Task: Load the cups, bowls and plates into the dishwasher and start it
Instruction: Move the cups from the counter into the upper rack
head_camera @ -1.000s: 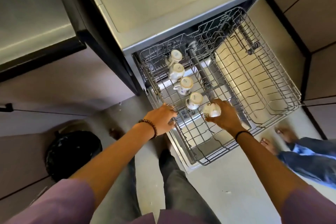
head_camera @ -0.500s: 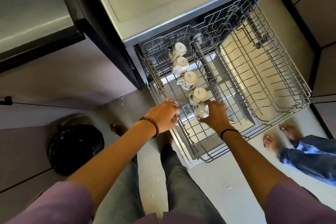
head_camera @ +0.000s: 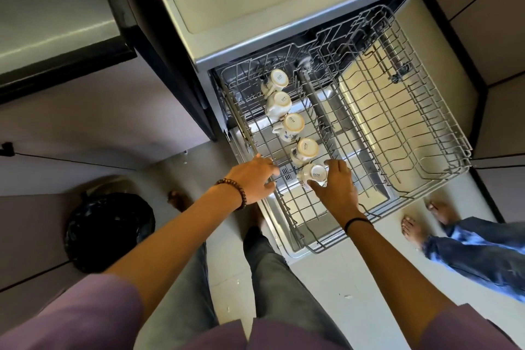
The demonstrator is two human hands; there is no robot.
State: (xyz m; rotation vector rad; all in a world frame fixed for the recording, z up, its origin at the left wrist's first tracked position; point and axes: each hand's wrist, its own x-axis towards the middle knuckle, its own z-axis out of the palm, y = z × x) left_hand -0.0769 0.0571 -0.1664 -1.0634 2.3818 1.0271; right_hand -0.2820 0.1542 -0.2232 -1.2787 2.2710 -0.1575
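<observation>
Our right hand (head_camera: 338,190) wraps its fingers round a cup (head_camera: 314,175), bottom up so water can run out, we think, next to the four cups (head_camera: 294,125) lined up in the rack (head_camera: 403,128). Our left hand (head_camera: 252,179) curls on the rack's edge, likely to keep it from sliding

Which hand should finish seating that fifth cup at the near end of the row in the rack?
Right. The right hand has its fingers round the nearest cup, while the left hand holds the left edge of the rack, probably steadying it.
</observation>
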